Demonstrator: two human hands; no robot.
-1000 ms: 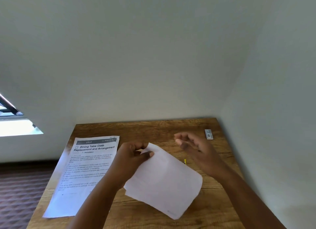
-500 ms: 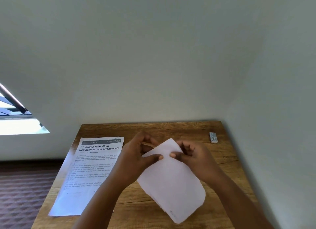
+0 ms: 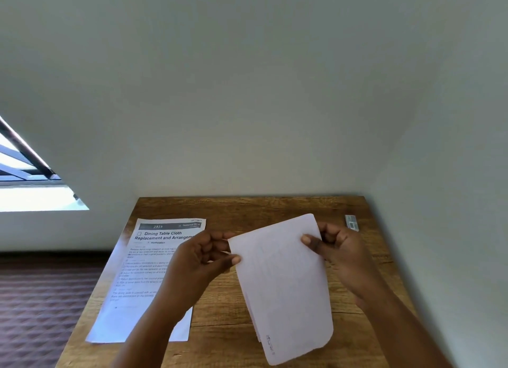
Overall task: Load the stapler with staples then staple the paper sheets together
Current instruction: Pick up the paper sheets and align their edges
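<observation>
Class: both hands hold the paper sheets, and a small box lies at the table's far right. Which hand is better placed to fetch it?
Right. The right hand holds the paper sheets nearest the small box; the left hand would have to cross over.

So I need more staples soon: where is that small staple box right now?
The small staple box lies at the far right corner of the wooden table, near the wall, just beyond the right hand.

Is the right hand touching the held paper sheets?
Touching. The head view shows the right hand pinching the paper sheets at their upper right edge, thumb on top.
</observation>
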